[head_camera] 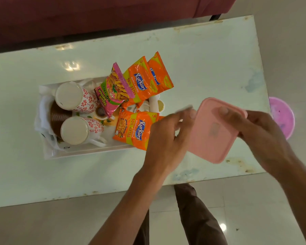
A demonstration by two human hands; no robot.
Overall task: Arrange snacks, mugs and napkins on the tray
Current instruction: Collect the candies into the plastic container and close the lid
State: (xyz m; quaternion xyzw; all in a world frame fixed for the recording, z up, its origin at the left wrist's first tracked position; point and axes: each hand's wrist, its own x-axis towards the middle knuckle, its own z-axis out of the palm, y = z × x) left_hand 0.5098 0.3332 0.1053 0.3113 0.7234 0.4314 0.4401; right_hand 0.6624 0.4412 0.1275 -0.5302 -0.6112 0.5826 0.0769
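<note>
— Pink plastic lid (214, 131), square with rounded corners: my right hand (260, 137) pinches its far edge, thumb on top, holding it tilted above the table (201, 55).

— And your left?

— My left hand (164, 137) sits just beside the lid's left edge, fingers loosely spread, gripping nothing I can make out; its fingertips are blurred.

— Where's the tray?

— Left of my hands. I see a white tray (88, 152) holding two floral mugs (76, 98) lying on their sides, a stack of brown cups (57, 117), a white napkin (42, 110), three orange Kurkure packets (134, 129) and a pink snack packet (113, 89).

— Anything beyond?

— A pink bowl (283, 115) past the table's right end.
</note>
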